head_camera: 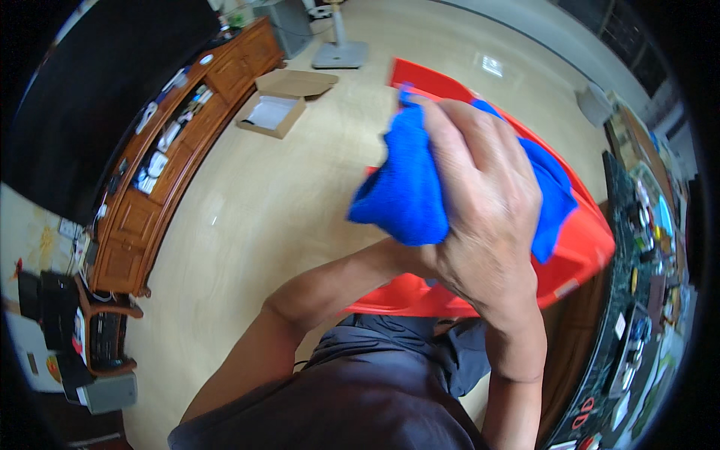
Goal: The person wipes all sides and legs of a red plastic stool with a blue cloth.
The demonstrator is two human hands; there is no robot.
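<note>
My right hand (492,197) is up close to the camera, its fingers bent over a bright blue cloth (413,180). The cloth bunches out to the left of the hand, and more of it hangs on the right side over a large red moulded plastic object (579,247). That object has a raised rim and lies in front of my body, above my lap. My left forearm reaches in from the lower left, and its wrist (419,259) passes beneath my right hand. The left hand itself is hidden, so what it touches cannot be seen.
A wooden cabinet (191,152) runs along the left, below a large black screen (101,90). An opened cardboard box (281,126) lies on the floor beyond. A dark stone-topped counter (607,320) with many small items stands close on the right. A pedestal base (340,55) stands farther off.
</note>
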